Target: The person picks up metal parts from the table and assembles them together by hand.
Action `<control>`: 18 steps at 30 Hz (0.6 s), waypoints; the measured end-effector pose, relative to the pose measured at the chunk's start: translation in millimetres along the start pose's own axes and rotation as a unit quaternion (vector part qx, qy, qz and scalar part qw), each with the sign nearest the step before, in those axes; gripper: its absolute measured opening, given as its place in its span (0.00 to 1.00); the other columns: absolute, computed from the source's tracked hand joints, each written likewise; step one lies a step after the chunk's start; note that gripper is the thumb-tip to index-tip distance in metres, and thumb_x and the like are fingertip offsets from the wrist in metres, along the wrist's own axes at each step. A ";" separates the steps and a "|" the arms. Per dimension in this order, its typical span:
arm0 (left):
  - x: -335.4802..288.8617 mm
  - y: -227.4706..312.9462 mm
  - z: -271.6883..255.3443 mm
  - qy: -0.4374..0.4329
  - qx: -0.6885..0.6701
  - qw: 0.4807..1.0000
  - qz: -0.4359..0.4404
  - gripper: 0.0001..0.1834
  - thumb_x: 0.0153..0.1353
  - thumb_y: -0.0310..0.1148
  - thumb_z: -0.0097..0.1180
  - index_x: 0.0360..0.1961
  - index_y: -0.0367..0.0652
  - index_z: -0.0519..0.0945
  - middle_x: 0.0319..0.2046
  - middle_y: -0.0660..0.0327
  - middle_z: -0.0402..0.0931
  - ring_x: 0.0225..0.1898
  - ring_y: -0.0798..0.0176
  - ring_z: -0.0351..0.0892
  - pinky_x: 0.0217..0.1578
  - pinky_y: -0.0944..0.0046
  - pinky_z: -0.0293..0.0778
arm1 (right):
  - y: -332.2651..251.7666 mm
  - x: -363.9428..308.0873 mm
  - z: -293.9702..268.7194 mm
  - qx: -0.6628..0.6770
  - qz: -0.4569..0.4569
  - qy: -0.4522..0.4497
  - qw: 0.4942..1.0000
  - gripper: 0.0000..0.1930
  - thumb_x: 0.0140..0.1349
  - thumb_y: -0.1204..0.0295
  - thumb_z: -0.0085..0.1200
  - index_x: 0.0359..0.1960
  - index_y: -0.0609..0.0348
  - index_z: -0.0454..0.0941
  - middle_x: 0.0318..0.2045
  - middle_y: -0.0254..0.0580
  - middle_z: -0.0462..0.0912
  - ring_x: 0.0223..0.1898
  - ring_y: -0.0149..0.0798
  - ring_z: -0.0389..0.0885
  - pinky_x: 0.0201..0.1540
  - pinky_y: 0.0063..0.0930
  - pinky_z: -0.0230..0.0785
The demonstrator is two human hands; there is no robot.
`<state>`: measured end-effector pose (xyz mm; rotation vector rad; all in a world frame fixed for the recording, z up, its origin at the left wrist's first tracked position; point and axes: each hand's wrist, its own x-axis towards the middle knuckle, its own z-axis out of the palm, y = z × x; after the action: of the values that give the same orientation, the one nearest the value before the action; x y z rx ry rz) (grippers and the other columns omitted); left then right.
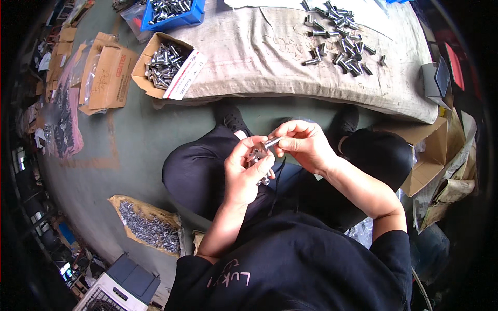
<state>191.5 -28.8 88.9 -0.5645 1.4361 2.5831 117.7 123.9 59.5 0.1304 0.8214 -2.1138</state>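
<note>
Between the thumb and fingers of my right hand (306,145) is the shank of a shiny metal bolt (272,142), its other end reaching my left fingertips. My left hand (245,168) is curled around several small shiny metal pieces (265,179). They look like nuts, but the fingers cover much of them. Both hands are raised above my crossed legs, close together. Beyond them, loose bolts (355,49) lie scattered on a cloth-covered surface (249,67). An open cardboard box (142,88) full of similar bolts stands at that surface's left end.
A blue bin (194,18) of metal parts sits at the far left of the cloth. On the floor to my left lies a shallow cardboard tray (120,199) of small metal parts. Cardboard boxes stand left (123,78) and right (423,179). A grey-and-white case (132,280) is at lower left.
</note>
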 end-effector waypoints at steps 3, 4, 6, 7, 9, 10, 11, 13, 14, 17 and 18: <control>5.0 4.6 -3.0 0.020 0.001 1.000 -0.006 0.16 0.51 0.23 0.56 0.43 0.36 0.71 0.32 0.58 0.73 0.28 0.69 0.75 0.23 0.70 0.76 | -3.0 4.0 9.3 -0.099 -0.076 -0.001 0.992 0.10 0.51 0.81 0.55 0.36 0.64 0.74 0.36 0.45 0.78 0.31 0.32 0.77 0.37 0.24 0.71; 6.3 4.9 -5.6 0.025 0.000 1.000 -0.006 0.15 0.51 0.23 0.56 0.42 0.36 0.71 0.32 0.58 0.73 0.28 0.68 0.75 0.24 0.70 0.76 | -4.4 5.6 13.0 -0.134 -0.100 0.009 0.986 0.11 0.51 0.81 0.55 0.38 0.64 0.74 0.36 0.45 0.78 0.31 0.31 0.76 0.37 0.24 0.71; 8.2 5.8 -10.7 0.032 0.000 0.999 -0.005 0.15 0.51 0.23 0.56 0.42 0.36 0.72 0.32 0.58 0.74 0.29 0.68 0.75 0.24 0.69 0.76 | -6.6 10.3 18.9 -0.118 -0.097 0.012 0.988 0.12 0.51 0.81 0.55 0.40 0.64 0.72 0.36 0.44 0.78 0.32 0.31 0.76 0.38 0.24 0.71; 8.9 6.0 -12.8 0.033 -0.010 0.999 0.001 0.14 0.52 0.23 0.55 0.41 0.36 0.72 0.33 0.57 0.74 0.29 0.68 0.75 0.24 0.69 0.76 | -7.4 13.5 19.7 -0.100 -0.074 0.018 0.992 0.12 0.53 0.78 0.54 0.40 0.65 0.72 0.34 0.44 0.78 0.31 0.31 0.76 0.36 0.24 0.71; 10.5 7.9 -14.8 0.035 -0.020 0.999 0.007 0.13 0.52 0.22 0.55 0.41 0.36 0.72 0.34 0.57 0.74 0.29 0.68 0.75 0.25 0.69 0.76 | -7.4 18.4 17.7 -0.082 -0.050 0.024 0.995 0.12 0.55 0.74 0.53 0.41 0.65 0.72 0.33 0.43 0.78 0.29 0.31 0.76 0.35 0.24 0.71; 11.9 9.9 -14.5 0.038 -0.018 0.999 0.013 0.13 0.52 0.22 0.54 0.40 0.36 0.73 0.34 0.56 0.75 0.29 0.69 0.75 0.25 0.69 0.76 | -7.4 20.9 12.7 -0.064 -0.009 0.009 0.998 0.13 0.58 0.68 0.50 0.39 0.66 0.72 0.30 0.44 0.78 0.26 0.32 0.75 0.32 0.25 0.70; 13.6 10.6 -14.9 0.043 -0.015 0.999 0.017 0.12 0.52 0.21 0.54 0.40 0.36 0.73 0.35 0.56 0.75 0.28 0.69 0.75 0.24 0.70 0.76 | -7.4 23.7 8.4 -0.044 0.035 -0.005 0.998 0.17 0.61 0.61 0.46 0.37 0.66 0.73 0.27 0.45 0.78 0.23 0.33 0.75 0.29 0.25 0.68; 16.2 10.6 -16.7 0.057 0.004 0.998 0.018 0.12 0.52 0.20 0.53 0.39 0.36 0.74 0.35 0.56 0.75 0.28 0.70 0.75 0.24 0.71 0.76 | -8.5 28.7 6.3 -0.011 0.068 -0.001 0.998 0.21 0.61 0.56 0.42 0.35 0.66 0.73 0.25 0.46 0.77 0.21 0.35 0.73 0.26 0.26 0.67; 16.6 10.8 -17.4 0.068 0.022 0.997 0.022 0.11 0.52 0.20 0.53 0.39 0.36 0.74 0.36 0.55 0.75 0.28 0.70 0.75 0.24 0.71 0.76 | -9.1 30.1 6.5 0.019 0.097 0.003 0.995 0.26 0.62 0.51 0.38 0.33 0.66 0.74 0.22 0.46 0.77 0.18 0.36 0.72 0.24 0.27 0.65; 16.3 12.6 -17.5 0.077 0.053 0.995 0.028 0.12 0.52 0.19 0.53 0.39 0.36 0.74 0.36 0.55 0.75 0.28 0.72 0.75 0.24 0.73 0.75 | -10.0 32.2 8.5 -0.005 0.116 0.030 0.993 0.28 0.61 0.48 0.36 0.29 0.65 0.74 0.21 0.47 0.76 0.17 0.38 0.72 0.22 0.27 0.64; 15.9 12.1 -17.8 0.077 0.053 0.995 0.027 0.12 0.52 0.19 0.53 0.39 0.36 0.74 0.36 0.55 0.75 0.28 0.72 0.75 0.24 0.73 0.75 | -9.8 32.0 8.0 -0.014 0.121 0.028 0.992 0.28 0.61 0.48 0.37 0.29 0.65 0.74 0.21 0.47 0.76 0.17 0.37 0.72 0.22 0.27 0.64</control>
<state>178.0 -51.3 83.9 -0.7333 1.6468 2.5343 91.5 101.7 59.0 0.2628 0.8256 -1.8770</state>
